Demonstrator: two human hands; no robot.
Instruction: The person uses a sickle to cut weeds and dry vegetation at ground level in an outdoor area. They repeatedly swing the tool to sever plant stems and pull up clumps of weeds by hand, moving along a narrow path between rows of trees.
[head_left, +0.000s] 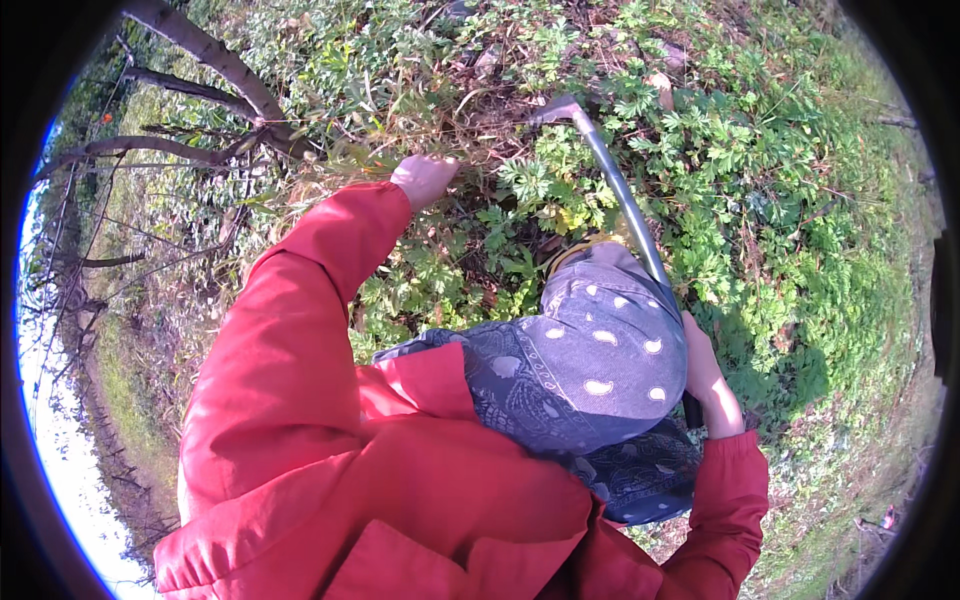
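My left hand (425, 181), out past the red sleeve, is curled into a fist among thin dry grass stems (367, 166) and appears to grip some of them. Its fingertips are mostly hidden from above. Beside my bent knee, my right hand (703, 358) holds a sickle (619, 184) near the black end of its handle. The long metal shaft slants up and away along the knee. At its far end the short curved blade (559, 111) points left over low growth, apart from my left hand.
Bare tree branches (225, 75) reach in at the upper left, close to my left hand. Leafy green weeds (720, 180) cover the ground ahead and to the right. My knee in patterned trousers (607, 337) lies between both arms. A stone-like lump (487, 61) shows among the plants.
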